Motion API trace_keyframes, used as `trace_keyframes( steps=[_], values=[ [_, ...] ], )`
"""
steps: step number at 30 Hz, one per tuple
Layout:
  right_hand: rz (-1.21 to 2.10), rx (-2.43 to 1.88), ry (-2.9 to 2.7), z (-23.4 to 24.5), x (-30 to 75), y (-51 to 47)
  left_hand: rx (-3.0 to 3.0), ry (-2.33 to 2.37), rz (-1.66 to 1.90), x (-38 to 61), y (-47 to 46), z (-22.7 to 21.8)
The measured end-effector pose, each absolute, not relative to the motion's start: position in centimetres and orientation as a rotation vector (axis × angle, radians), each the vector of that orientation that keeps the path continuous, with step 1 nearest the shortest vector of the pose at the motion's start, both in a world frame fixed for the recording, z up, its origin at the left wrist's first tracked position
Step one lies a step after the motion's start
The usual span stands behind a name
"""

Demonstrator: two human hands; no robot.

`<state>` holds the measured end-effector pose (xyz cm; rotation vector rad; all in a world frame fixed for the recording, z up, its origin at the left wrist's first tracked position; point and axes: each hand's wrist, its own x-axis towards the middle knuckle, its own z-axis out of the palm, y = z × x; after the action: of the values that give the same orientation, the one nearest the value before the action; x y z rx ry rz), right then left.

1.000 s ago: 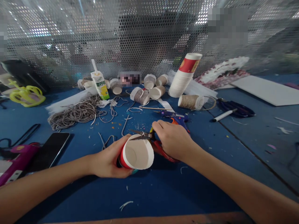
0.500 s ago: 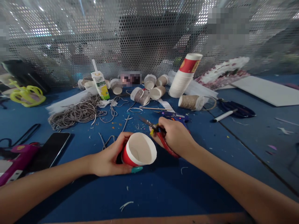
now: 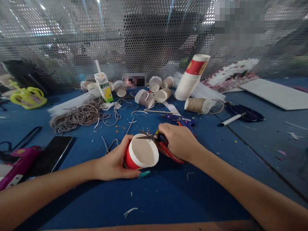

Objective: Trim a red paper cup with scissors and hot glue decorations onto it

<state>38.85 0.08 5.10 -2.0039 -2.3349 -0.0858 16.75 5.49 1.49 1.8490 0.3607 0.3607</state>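
My left hand [image 3: 113, 163] is wrapped round a red and white paper cup [image 3: 141, 156], held on its side with its mouth facing me. My right hand [image 3: 179, 142] grips red-handled scissors [image 3: 158, 141]. Their blades lie at the cup's upper rim, pointing left. Just behind my right hand a blue glue gun [image 3: 181, 121] lies on the blue table [image 3: 168, 195].
A leaning stack of paper cups [image 3: 190, 80], several cord-wrapped cups [image 3: 146, 98], a heap of grey cord [image 3: 77, 115] and a drink carton [image 3: 104, 86] sit at the back. A black phone [image 3: 51, 154], a pink glue gun [image 3: 16, 165], a white pen [image 3: 229, 119] and dark scissors [image 3: 243, 112] lie around. Perforated metal screen behind.
Half a second ago the scissors were lifted away from the cup, pointing up and left. Now my right hand has brought the blades back down to the cup's upper rim.
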Motion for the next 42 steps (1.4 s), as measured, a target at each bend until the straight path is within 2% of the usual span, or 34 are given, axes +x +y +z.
trace_keyframes(
  steps=[16,31,42],
  values=[
    [-0.150,-2.115,-2.420,5.0,38.0,-0.4,1.894,0.312,0.344,16.8,5.4,1.8],
    [-0.347,-1.941,-2.447,4.9,37.6,-1.0,1.961,0.259,0.305,16.9,5.5,2.5],
    [-0.198,-2.019,-2.297,4.5,38.2,-0.4,1.976,0.312,0.458,17.0,5.4,1.8]
  ],
)
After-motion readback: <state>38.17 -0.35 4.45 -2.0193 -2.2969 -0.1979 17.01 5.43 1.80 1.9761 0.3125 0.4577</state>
